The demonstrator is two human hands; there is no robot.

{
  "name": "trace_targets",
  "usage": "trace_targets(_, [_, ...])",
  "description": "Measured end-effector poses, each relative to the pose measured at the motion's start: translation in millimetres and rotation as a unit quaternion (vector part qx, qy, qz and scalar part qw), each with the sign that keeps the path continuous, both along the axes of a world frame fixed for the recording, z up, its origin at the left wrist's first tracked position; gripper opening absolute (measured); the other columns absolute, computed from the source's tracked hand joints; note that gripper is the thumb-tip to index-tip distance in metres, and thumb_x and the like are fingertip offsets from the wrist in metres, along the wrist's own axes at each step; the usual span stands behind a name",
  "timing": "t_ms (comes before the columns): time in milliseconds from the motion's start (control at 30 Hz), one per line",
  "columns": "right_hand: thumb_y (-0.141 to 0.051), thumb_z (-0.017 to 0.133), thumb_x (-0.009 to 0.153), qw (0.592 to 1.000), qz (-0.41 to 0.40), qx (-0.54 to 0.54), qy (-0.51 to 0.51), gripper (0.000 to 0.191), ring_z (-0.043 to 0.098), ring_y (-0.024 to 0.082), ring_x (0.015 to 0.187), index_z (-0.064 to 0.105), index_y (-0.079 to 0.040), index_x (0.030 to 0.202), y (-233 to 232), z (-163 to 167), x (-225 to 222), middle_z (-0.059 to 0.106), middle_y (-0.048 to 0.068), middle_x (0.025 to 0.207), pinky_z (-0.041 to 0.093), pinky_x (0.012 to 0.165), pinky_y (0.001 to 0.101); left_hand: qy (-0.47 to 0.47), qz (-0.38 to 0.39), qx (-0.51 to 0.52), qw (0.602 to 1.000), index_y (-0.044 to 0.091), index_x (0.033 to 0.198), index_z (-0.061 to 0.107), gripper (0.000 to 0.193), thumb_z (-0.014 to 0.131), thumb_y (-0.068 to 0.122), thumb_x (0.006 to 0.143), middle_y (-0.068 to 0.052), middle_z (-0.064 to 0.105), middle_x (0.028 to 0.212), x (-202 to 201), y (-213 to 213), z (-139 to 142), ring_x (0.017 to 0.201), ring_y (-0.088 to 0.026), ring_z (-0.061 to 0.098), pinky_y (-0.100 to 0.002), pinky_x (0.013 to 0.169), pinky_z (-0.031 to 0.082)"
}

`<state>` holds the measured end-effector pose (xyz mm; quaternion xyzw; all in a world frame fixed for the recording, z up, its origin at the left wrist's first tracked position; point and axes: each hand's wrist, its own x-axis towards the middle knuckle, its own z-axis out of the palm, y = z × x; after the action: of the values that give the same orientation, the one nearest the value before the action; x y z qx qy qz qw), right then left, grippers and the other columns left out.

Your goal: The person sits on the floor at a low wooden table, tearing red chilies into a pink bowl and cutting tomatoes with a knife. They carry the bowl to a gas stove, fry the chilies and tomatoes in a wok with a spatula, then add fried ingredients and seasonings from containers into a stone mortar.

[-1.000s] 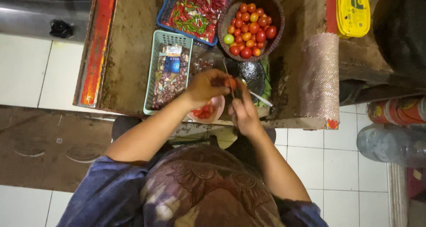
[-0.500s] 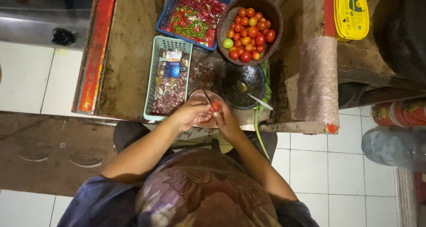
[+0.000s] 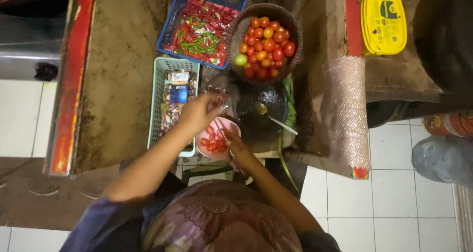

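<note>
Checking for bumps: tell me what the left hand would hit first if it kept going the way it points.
The left hand points up and to the right, so it would probably first meet the dark stone bowl, though depth is hard to judge from above.

The left hand (image 3: 198,113) covers part of the pink bowl (image 3: 217,139), the knife blade (image 3: 224,135) is too small to make out, and the chilli basket (image 3: 201,24) runs off the top edge.

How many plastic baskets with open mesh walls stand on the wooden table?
2. The blue basket holding chillies stands at the far edge. The pale green basket holding small packets stands nearer, beside the left hand. Others may be out of view.
</note>
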<state>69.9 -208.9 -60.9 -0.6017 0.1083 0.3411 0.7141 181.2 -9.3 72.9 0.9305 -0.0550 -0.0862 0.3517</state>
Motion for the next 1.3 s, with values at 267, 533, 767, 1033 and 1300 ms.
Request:
trace_targets(267, [-0.037,0.048,0.104,0.998,-0.024,0.064,0.016,0.063,0.042,0.009,0.041,0.03,-0.024,0.163,-44.6,34.7,-8.1,0.056,0.002,0.065,0.034,0.037,0.0255,-0.294,-0.125,-0.128,0.939,0.001,0.129,0.061,0.035,0.049,0.02,0.102,-0.031,0.059,0.13,235.8,-125.7,-4.8,0.113,-0.049,0.059,-0.056,0.098,0.049])
trace_targets(533, [-0.036,0.049,0.104,0.997,-0.074,0.018,-0.021,0.054,0.043,0.01,0.044,0.043,-0.021,0.155,-83.9,34.4,-23.7,0.058,0.002,0.07,0.035,0.038,0.0269,-0.187,-0.121,0.003,0.975,0.006,0.119,0.062,0.022,0.055,0.017,0.101,-0.023,0.068,0.116,273.1,-138.1,-26.9,0.104,-0.039,0.068,-0.047,0.09,0.055])
trace_targets(767, [-0.036,0.044,0.102,0.988,-0.145,-0.008,-0.053,0.053,0.039,0.009,0.038,0.043,-0.023,0.153,-88.3,123.1,28.7,0.054,0.002,0.066,0.032,0.034,0.0268,0.151,0.001,-0.579,0.801,0.007,0.125,0.057,0.047,0.073,-0.008,0.084,-0.008,0.069,0.116,148.8,-94.5,-11.2,0.101,-0.019,0.068,-0.033,0.084,0.058])
trace_targets(1033, [-0.037,0.048,0.102,0.997,-0.03,-0.019,-0.066,0.057,0.042,0.01,0.04,0.046,-0.018,0.155,-66.0,233.7,22.8,0.055,0.002,0.067,0.033,0.037,0.0261,0.097,-0.07,-0.632,0.766,0.005,0.122,0.056,0.043,0.073,-0.014,0.087,-0.008,0.067,0.12,61.9,-48.7,9.3,0.108,-0.018,0.068,-0.035,0.094,0.058])
trace_targets(1300, [-0.034,0.044,0.1,0.998,0.001,-0.046,-0.042,0.057,0.04,0.011,0.039,0.041,-0.019,0.155,-45.1,245.0,4.0,0.053,0.0,0.066,0.032,0.035,0.0273,0.006,-0.071,-0.559,0.826,0.004,0.122,0.06,0.037,0.072,-0.009,0.089,-0.006,0.069,0.115,14.7,-28.1,20.6,0.108,-0.015,0.068,-0.031,0.098,0.057])
